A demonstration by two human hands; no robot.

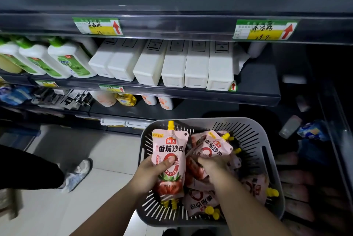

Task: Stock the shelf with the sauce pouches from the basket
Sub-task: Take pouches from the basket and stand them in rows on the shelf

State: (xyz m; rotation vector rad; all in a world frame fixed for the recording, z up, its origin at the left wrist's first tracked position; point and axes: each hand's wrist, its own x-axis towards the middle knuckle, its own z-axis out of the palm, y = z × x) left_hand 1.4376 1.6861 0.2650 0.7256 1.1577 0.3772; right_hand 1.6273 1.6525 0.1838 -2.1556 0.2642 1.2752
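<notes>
A grey slotted basket sits low at the right, holding several pink sauce pouches with yellow caps. My left hand holds one pink pouch upright over the basket's left side, thumb across its front. Inside the basket my right hand grips a second pouch, which is tilted with its cap pointing right. More pouches lie loose under my arms. Dark shelves rise behind the basket.
White bottles and green-capped bottles fill the middle shelf, with bare shelf to their right. Orange and yellow bottles stand on the shelf below. Another person's leg and shoe are on the tiled floor at left. Pink packs line the dark right shelves.
</notes>
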